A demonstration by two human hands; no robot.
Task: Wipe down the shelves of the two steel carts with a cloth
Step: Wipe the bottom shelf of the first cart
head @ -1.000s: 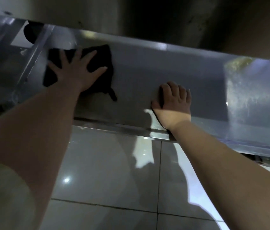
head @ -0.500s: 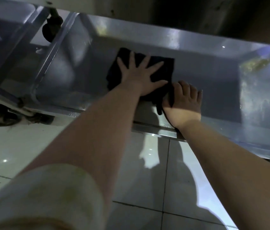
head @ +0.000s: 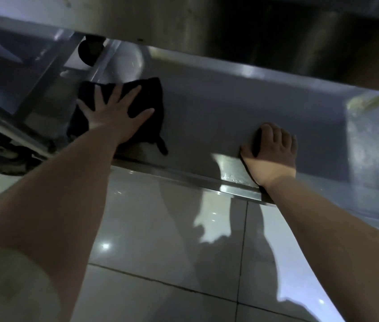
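Note:
I look down at the low steel shelf [head: 207,117] of a cart, under a higher shelf [head: 183,22] that overhangs it. A black cloth [head: 151,98] lies flat on the shelf's left part. My left hand [head: 116,112] presses on the cloth with fingers spread, palm down. My right hand [head: 274,152] rests flat on the bare steel near the shelf's front edge [head: 195,177], well to the right of the cloth, fingers together and holding nothing.
A black caster wheel [head: 89,52] and steel frame bars [head: 51,63] of a cart stand at the left. Another caster [head: 4,156] sits low at far left. Glossy white floor tiles [head: 160,240] lie below the shelf. A wet, streaky patch [head: 374,140] shows at the shelf's right end.
My left hand slid the cloth right until it met my right hand, then back left toward the shelf's end. My right hand stayed planted near the front edge.

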